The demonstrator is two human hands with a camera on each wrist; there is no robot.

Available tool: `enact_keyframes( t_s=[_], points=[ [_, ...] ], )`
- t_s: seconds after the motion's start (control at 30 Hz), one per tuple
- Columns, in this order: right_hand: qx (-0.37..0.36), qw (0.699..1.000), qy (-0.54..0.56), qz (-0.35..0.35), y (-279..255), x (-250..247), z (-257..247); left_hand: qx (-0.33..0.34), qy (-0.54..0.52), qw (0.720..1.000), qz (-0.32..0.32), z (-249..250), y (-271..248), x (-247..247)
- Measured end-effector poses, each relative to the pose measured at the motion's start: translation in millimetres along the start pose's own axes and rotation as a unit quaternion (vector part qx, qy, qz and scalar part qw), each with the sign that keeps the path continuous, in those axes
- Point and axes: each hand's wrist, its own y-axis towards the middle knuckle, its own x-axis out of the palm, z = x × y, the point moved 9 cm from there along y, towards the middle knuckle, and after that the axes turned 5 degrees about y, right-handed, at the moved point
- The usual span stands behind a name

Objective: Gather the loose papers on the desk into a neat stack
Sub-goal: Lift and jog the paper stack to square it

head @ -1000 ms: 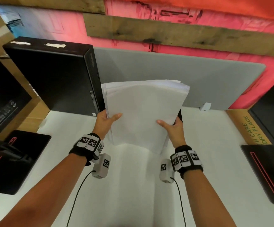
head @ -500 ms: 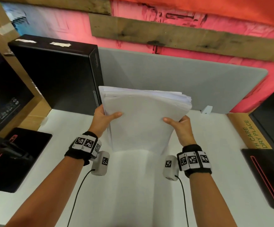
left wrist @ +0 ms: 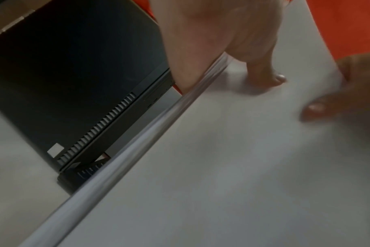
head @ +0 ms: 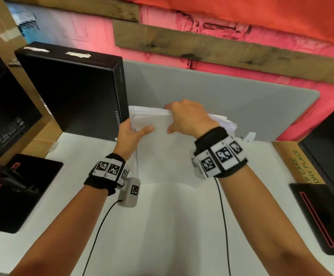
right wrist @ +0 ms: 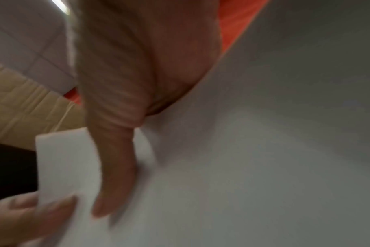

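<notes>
Upright on the white worktop (head: 162, 226) stood the thick sheaf of white paper sheets (head: 158, 140), floppy and slide-prone, best held at its edges. Left hand (head: 131, 136) pinched the left edge; right hand (head: 190, 116) curled over the top edge, grip closed on it.

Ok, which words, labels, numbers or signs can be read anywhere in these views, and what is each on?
"H CARE" on the cardboard box at the right, start cut off.
"DRY PLACE" on the same box, the line beside it.
Wristband markers: black-and-white coded squares; tiny digits beside them too small to read.
Black computer tower: front lettering too small to read; the left wrist view shows only blurred marks.
Paper stack: no readable print.
</notes>
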Motion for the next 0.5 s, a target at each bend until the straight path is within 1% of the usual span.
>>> enact_keyframes(
  t_s=[0.03,0.1,0.17,0.23,0.27,0.33,0.37,0.4,0.43,0.5],
  points=[
    [-0.007,1.000,-0.002,-0.014,5,5,-10,-0.005,-0.001,1.000,0.005,-2,-1,-3],
    [-0.018,1.000,0.014,-0.010,4,4,-18,-0.033,0.005,0.999,-0.009,-12,-5,-6],
    [-0.016,0.998,0.061,0.028,-11,-14,-7,-0.083,0.056,0.994,-0.050,-31,-11,-10],
    [0.001,0.981,0.171,0.088,-29,-33,23,-0.122,0.122,0.982,-0.072,-51,-18,-26],
    [0.018,0.961,0.249,0.115,-40,-40,45,-0.130,0.149,0.978,-0.068,-56,-20,-38],
    [0.066,0.902,0.397,0.154,-63,-40,89,-0.131,0.186,0.971,-0.067,-58,-19,-59],
    [0.090,0.876,0.444,0.165,-73,-33,108,-0.129,0.192,0.970,-0.073,-56,-18,-66],
    [0.111,0.858,0.470,0.174,-81,-25,125,-0.122,0.183,0.972,-0.081,-51,-16,-68],
    [0.130,0.839,0.495,0.187,-89,-16,138,-0.116,0.156,0.977,-0.086,-46,-15,-67],
    [0.146,0.800,0.545,0.204,-99,1,153,-0.113,0.029,0.990,-0.080,-36,-15,-57]
  ],
)
